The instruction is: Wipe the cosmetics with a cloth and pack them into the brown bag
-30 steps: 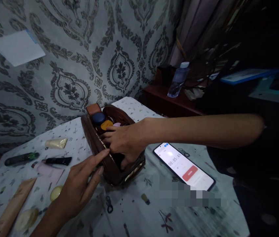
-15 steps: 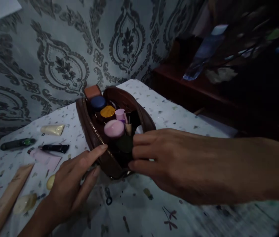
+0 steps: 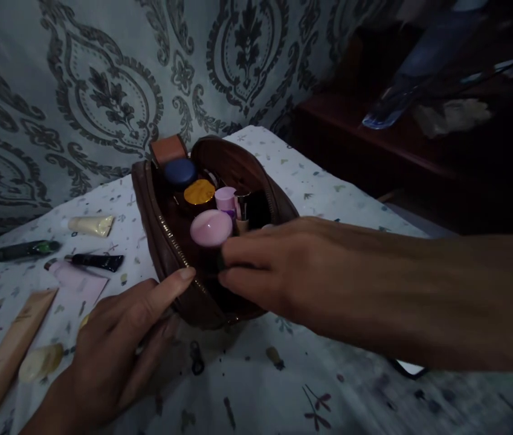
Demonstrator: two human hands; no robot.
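Note:
An unzipped brown cosmetic bag (image 3: 154,226) stands on the cloth. In it are a jar with a blue lid (image 3: 180,172), one with a gold lid (image 3: 199,191), a round pink-lidded container (image 3: 211,228), a small pink item (image 3: 225,197) and a beige-and-dark slim item (image 3: 242,225). My left hand (image 3: 122,338) keeps its index finger on the zipper rim, thumb lower against the outside. Over the near right side reaches my right hand (image 3: 274,266), fingers pinched together down inside the bag. A dark thing shows at its fingertips, too dim to name.
Left of the bag lie a cream tube (image 3: 90,225), a dark green item (image 3: 27,250), a black tube (image 3: 97,261), a pink tube (image 3: 77,281), a long beige tube (image 3: 11,356) and a small yellowish bottle (image 3: 41,362). A clear bottle (image 3: 401,90) stands on the dark red furniture (image 3: 342,130).
My right hand has moved left and deeper into the bag, its fingertips now beside the pink lid. The left index finger stays on the rim. The view has shifted slightly.

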